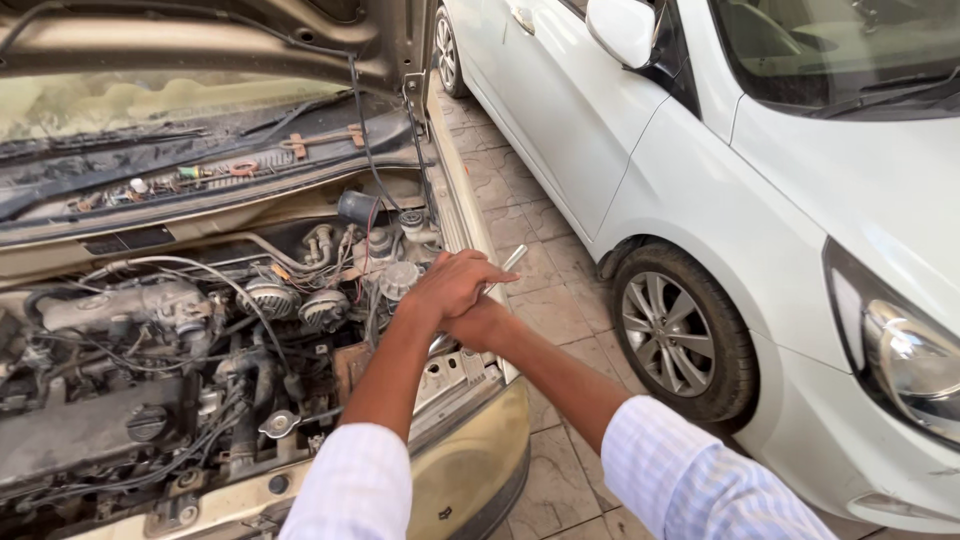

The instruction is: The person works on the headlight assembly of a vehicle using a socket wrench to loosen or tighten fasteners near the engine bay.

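Two hands meet over the right-hand edge of the open engine bay. The right hand lies underneath, closed around the handle of a silver wrench whose bare end sticks up and away past the knuckles; how tightly the fingers wrap it cannot be told, since the left hand lies flat across the top, fingers stretched out and pressing down on the right one. The working end of the wrench is hidden under both hands.

Just beyond the hands, toward the windscreen, sits a small round pale cap, and past it a dark cylinder with hoses around it. Left of the hands lie two ribbed round parts and, further out, the dusty grey engine block with a black filler cap. Below the hands, nearer the person, a metal radiator cap shows on the front rail. Small coloured bits, green, white and orange, lie along the ledge under the windscreen, well beyond the hands. The raised hood spans the top.

Right of the hands, across a strip of paved floor, stands a white car, its alloy wheel nearest them. Both sleeves are pale checked cloth.
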